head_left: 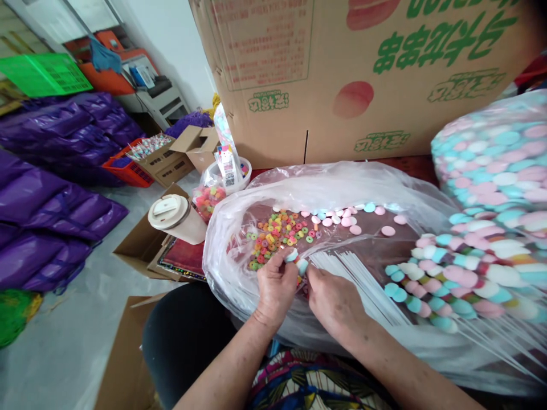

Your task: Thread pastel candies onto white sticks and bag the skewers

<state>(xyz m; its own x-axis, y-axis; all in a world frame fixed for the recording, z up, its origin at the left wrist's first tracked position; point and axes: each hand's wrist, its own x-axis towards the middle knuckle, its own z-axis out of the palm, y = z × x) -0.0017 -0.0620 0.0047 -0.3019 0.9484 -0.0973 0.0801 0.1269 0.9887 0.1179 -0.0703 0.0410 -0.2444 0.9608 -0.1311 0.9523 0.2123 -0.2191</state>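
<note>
Low over a clear plastic sheet [233, 199], my two hands work close together. My left hand [276, 287] is closed, thumb against fingers, on pale blue and white marshmallow pieces [301, 266]. Just right of them my right hand [335, 302] is pinched shut; what sits between its fingertips is hidden. Small coloured rings [277, 233] lie in a pile beyond my left hand. Loose pink, white and blue discs [348, 221] are scattered behind. A bundle of thin white sticks [354, 273] lies beside my right hand, and loaded candy skewers [461, 279] are heaped to the right.
A large cardboard box [325, 85] stands behind the work surface. At right rises a clear bag of pastel discs [496, 154]. A lidded cup [177, 216], a bag of coloured rings [209, 199] and a white tub [239, 173] stand at left. Purple bundles [43, 216] lie on the floor.
</note>
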